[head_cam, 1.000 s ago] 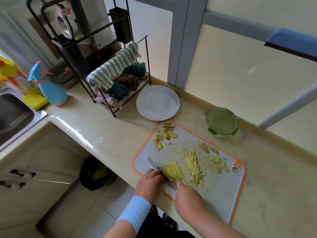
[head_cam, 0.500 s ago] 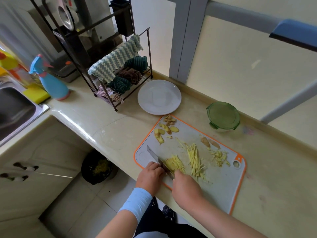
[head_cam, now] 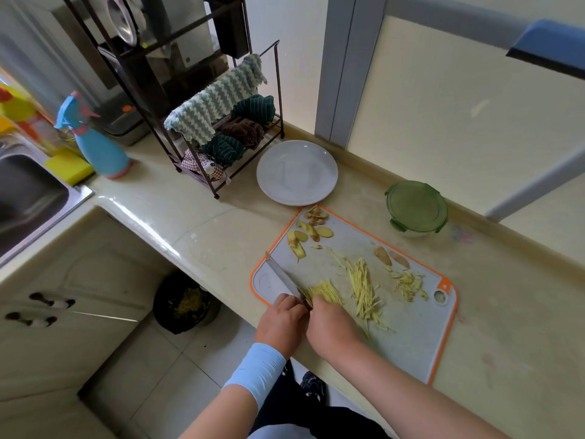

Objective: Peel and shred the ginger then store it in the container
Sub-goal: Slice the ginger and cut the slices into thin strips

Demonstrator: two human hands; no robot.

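On the orange-rimmed grey cutting board [head_cam: 421,340] my right hand [head_cam: 332,331] grips the handle of a knife [head_cam: 283,277], whose blade points away to the upper left. My left hand [head_cam: 280,318] sits just left of the blade, its fingers curled down on the ginger piece being cut, which is mostly hidden. A fresh pile of ginger shreds [head_cam: 326,291] lies right of the blade. More shreds [head_cam: 364,289] and a small heap [head_cam: 408,283] lie further right. Ginger peelings and slices [head_cam: 308,231] sit at the board's far corner. The green-lidded container [head_cam: 416,207] stands shut behind the board.
An empty white plate [head_cam: 297,172] sits behind the board, next to a dark wire rack [head_cam: 221,128] hung with cloths. A blue spray bottle [head_cam: 95,144], a yellow sponge [head_cam: 68,164] and the sink [head_cam: 28,198] are at the left. A black bin [head_cam: 185,304] stands on the floor.
The two hands have drawn closer together at the board's near edge, with the blade working leftward along the ginger. The pile of shreds beside the blade stays in place.
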